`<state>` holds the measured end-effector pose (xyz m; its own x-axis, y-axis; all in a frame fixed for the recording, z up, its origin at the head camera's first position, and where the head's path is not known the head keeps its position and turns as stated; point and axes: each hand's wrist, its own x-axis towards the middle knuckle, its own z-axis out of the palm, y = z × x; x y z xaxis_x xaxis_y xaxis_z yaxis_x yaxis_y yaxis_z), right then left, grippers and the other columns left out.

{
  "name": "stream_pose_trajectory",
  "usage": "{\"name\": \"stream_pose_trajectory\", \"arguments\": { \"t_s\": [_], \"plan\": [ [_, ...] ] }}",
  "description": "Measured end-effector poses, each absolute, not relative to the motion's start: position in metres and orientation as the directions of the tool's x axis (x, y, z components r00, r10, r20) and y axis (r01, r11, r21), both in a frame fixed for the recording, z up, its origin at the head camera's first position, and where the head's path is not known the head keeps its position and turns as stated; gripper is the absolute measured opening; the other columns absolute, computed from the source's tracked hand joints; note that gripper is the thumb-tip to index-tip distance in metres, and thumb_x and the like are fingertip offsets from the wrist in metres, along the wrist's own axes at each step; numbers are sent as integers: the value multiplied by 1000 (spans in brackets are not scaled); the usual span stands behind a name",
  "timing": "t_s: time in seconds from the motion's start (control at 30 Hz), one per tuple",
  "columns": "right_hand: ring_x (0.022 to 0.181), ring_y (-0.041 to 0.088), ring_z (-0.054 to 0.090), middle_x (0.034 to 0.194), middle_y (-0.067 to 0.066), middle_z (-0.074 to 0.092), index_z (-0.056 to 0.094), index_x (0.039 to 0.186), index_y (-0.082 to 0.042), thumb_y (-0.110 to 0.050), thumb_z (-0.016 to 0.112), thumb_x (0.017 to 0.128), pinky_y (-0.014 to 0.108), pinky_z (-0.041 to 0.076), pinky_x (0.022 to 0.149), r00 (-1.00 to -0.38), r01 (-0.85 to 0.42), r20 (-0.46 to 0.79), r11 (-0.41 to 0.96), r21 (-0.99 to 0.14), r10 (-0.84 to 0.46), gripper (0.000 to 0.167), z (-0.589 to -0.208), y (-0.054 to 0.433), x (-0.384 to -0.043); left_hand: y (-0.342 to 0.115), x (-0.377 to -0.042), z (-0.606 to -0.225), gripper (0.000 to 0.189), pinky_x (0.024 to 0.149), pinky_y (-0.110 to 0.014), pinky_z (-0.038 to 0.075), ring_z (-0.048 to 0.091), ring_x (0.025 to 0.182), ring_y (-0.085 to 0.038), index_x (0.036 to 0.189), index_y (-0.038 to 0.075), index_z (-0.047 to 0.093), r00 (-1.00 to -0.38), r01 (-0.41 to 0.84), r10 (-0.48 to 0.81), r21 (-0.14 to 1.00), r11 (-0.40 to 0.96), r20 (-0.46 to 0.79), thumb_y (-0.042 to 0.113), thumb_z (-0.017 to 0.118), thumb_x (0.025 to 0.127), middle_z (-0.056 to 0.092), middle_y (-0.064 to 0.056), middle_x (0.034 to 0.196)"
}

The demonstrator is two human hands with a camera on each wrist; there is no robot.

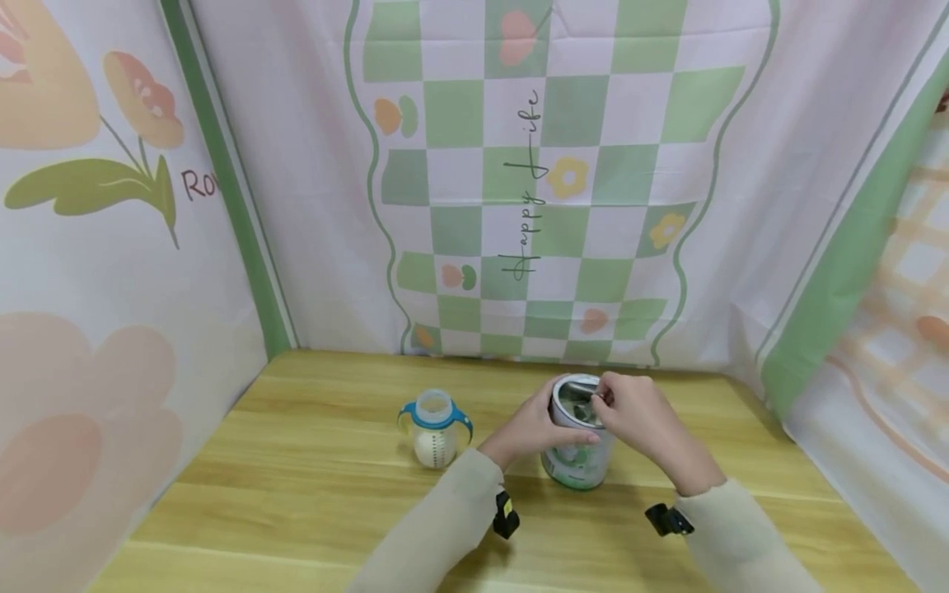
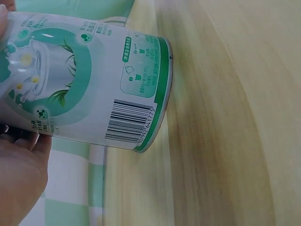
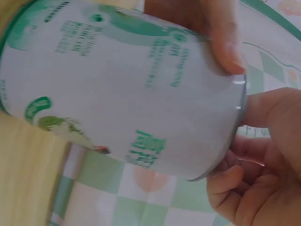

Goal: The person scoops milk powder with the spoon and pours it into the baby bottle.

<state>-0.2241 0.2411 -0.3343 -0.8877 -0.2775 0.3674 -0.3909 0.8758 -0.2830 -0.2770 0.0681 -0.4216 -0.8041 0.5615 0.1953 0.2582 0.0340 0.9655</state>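
Note:
A white-and-green milk powder can (image 1: 577, 465) stands upright on the table, its mouth facing up. My left hand (image 1: 529, 427) holds it round the upper side, thumb across the front; in the left wrist view the can's barcode and printed panel show. At the rim, the curled fingers of my right hand (image 1: 639, 412) pinch the edge of a silvery foil lid (image 1: 580, 389) at the mouth; its exact shape is hard to make out. In the right wrist view my right hand (image 3: 263, 165) covers part of the rim. Left of the can stands a baby bottle (image 1: 435, 445) with blue handles and an uncapped top.
The wooden table (image 1: 296, 494) reaches back to a checkered curtain (image 1: 511, 181). Printed cloth hangs along both sides. Dark wrist cameras sit at both sleeves.

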Motion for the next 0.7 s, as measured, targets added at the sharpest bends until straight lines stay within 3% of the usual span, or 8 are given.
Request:
{"name": "stream_pose_trajectory", "arguments": {
  "t_s": [0.17,0.27,0.57,0.7],
  "plan": [
    [50,12,46,63,-1,54,64,80,-5,-6,63,90,29,41,46,-918,-370,262,877,-305,-296,10,-328,234,-225,68,-278,-422,77,89,-28,50,60,114,-16,147,34,40,-803,253,563,967,31,192,26,85,84,56,10,130],
    [50,11,46,62,-2,54,65,81,-5,-6,63,90,28,41,46,-918,-383,235,868,-316,-320,10,-328,231,-226,68,-278,-422,77,88,-27,50,59,112,-12,147,32,40,-802,259,566,965,41,191,25,84,84,54,14,127],
    [50,9,41,58,-6,47,63,72,-14,-8,64,90,26,36,48,-899,-431,239,832,-349,-366,18,-332,227,-230,68,-278,-420,79,87,-27,51,59,108,-6,149,28,38,-794,249,579,968,36,183,27,84,84,54,12,128],
    [53,9,46,61,-8,53,64,71,-15,-9,65,89,27,40,51,-894,-444,248,819,-364,-374,19,-331,227,-232,68,-278,-420,81,88,-27,51,58,109,-6,151,26,37,-794,256,577,966,31,191,26,83,85,54,12,129]
  ]
}}
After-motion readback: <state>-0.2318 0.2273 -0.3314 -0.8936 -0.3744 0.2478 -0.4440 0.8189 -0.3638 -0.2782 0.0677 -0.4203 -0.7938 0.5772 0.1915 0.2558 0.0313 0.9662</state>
